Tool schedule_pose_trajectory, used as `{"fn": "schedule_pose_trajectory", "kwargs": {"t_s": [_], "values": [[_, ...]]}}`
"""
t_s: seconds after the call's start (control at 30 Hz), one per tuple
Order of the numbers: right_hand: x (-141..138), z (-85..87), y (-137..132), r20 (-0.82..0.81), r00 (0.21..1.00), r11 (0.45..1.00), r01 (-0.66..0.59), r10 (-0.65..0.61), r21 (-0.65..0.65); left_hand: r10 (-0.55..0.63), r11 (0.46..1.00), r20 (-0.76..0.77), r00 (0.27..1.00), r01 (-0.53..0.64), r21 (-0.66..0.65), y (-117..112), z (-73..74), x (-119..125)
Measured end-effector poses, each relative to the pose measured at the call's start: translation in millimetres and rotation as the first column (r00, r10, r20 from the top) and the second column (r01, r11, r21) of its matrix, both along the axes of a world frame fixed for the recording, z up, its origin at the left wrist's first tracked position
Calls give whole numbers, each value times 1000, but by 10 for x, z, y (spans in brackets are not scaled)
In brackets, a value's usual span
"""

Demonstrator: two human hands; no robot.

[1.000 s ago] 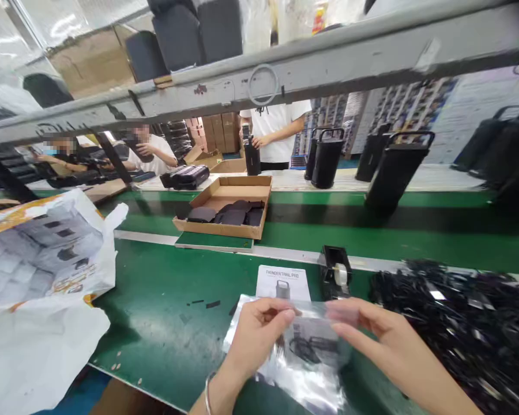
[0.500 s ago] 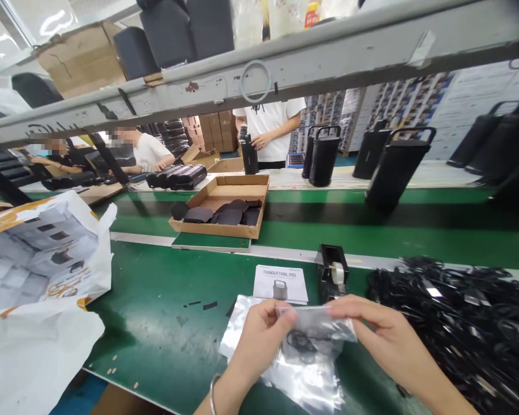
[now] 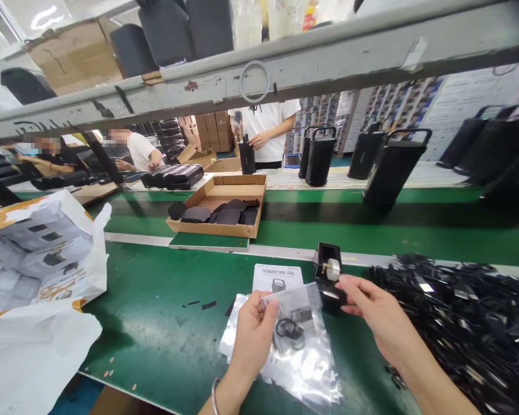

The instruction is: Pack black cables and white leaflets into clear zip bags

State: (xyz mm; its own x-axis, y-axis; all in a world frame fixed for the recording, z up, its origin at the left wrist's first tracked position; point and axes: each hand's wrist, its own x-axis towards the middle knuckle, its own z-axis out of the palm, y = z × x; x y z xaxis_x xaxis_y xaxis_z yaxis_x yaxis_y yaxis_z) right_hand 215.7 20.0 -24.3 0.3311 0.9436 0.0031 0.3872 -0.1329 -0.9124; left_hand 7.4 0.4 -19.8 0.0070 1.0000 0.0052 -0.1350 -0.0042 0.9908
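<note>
My left hand (image 3: 254, 331) pinches the top edge of a clear plastic bag (image 3: 309, 300) between thumb and fingers. Inside the bag lies a coiled black cable (image 3: 290, 329). Under it, more shiny clear bags (image 3: 300, 377) are spread on the green table. My right hand (image 3: 367, 302) is at the front end of a black tape dispenser (image 3: 328, 253), which carries a small roll of tape (image 3: 333, 269). Its thumb and fingertips are apart, and no tape shows between them. A printed manual (image 3: 277, 275) lies behind the bag, partly covered by it.
A heap of black cables (image 3: 462, 317) fills the right side. At left stands a large white sack (image 3: 99, 253) holding printed papers. A cardboard tray (image 3: 216, 229) with black pieces sits ahead. Black speakers (image 3: 395, 170) line the far side, near a co-worker in white (image 3: 270, 132). A shelf beam (image 3: 311, 63) crosses above.
My right hand has let go of the bag and moved up to the tape dispenser. The bag now hangs from my left hand alone, its top edge tilted.
</note>
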Motion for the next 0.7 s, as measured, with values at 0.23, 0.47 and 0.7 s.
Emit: {"fn": "schedule_pose_trajectory", "kwargs": {"t_s": [0.23,0.47,0.7], "values": [[-124,-68,-292,27,996,996,83,-83,-12,-14,1000,-9,1000,14,-2,8,-57,8],[-251,0,-323,-505,862,998,14,-43,-61,-21,1000,5,1000,22,-10,8,-118,14],[-182,-191,-236,-239,971,993,31,-3,112,-18,999,25,1000,18,-29,-30,-7,-12]]}}
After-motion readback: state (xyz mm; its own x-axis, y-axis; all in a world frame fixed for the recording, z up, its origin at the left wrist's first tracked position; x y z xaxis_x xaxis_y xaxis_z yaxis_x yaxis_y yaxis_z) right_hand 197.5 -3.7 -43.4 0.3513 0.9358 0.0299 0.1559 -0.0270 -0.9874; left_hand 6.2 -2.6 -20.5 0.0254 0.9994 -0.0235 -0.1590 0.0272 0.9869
